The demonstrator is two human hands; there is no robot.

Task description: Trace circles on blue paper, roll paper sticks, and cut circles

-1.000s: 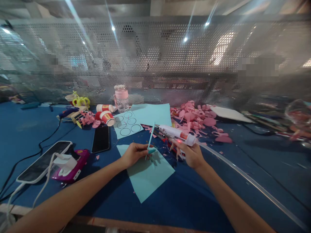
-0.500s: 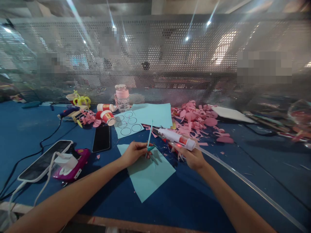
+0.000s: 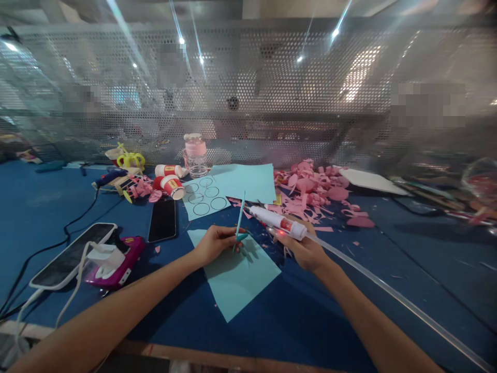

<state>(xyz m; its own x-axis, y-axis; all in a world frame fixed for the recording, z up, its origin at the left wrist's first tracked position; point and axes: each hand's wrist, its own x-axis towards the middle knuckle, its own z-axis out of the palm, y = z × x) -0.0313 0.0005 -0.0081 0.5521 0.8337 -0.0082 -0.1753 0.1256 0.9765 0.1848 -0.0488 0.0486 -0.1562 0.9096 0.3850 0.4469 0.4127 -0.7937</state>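
Note:
My left hand [image 3: 217, 244] pinches a thin light-blue stick [image 3: 240, 212], which stands nearly upright with a small teal piece [image 3: 242, 237] at the fingers. Under that hand a light-blue paper sheet [image 3: 236, 290] lies askew on the table. My right hand [image 3: 306, 251] is wrapped round a white glue gun [image 3: 277, 220] with a red part and a glowing red light. Its nozzle points up and left, near the stick but apart from it. From the gun's rear a long clear glue stick [image 3: 373, 280] runs to the lower right.
Behind lie a circle-marked sheet [image 3: 205, 197], more blue paper [image 3: 244, 181] and pink paper scraps [image 3: 306, 181]. At left are a black phone [image 3: 163, 220], a purple power strip [image 3: 116, 272] with cables, and paper cups [image 3: 173, 186]. A bottle [image 3: 196, 155] stands before the perforated screen [image 3: 248, 77].
My right hand and the glue gun have shifted slightly left. My left hand keeps its pinch on the stick, almost unmoved.

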